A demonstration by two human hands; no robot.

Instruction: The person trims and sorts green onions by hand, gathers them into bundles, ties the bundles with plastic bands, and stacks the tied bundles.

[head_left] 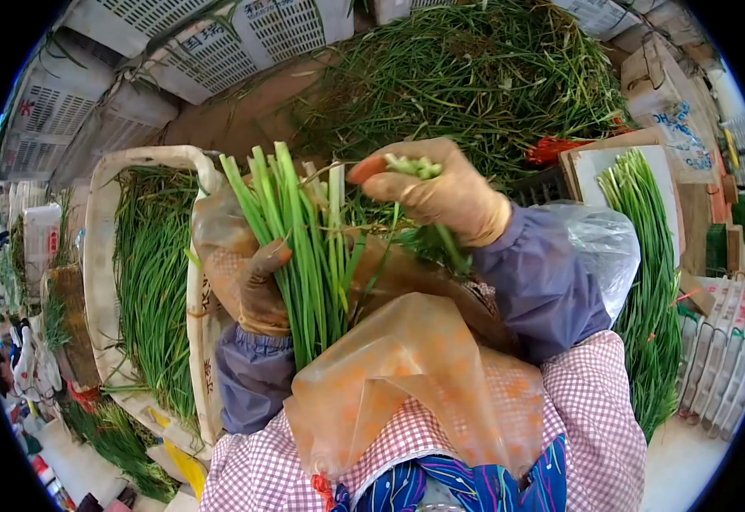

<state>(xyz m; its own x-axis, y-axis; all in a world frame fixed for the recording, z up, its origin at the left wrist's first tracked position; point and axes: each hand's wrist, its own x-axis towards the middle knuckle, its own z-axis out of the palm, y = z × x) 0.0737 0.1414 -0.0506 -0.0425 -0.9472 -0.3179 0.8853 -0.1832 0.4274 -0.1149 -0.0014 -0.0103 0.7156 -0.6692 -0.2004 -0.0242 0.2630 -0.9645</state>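
Observation:
My left hand [265, 290], in a thin, stained glove, is wrapped round a bunch of long green stalks [300, 247] with pale ends pointing up. My right hand [441, 189], gloved too, is closed on a smaller bundle of stalks [415, 166], whose whitish ends show at the fingers and whose green leaves hang below the palm. It is to the right of the bunch's top, apart from it. A translucent brownish plastic sheet [407, 341] covers my lap.
At the left stands a white crate [96, 230] full of green stalks. A large heap of loose stalks [475, 77] lies ahead on the floor. White slotted crates [210, 55] line the back left. A long bundle [641, 256] lies at the right beside clear plastic [599, 243].

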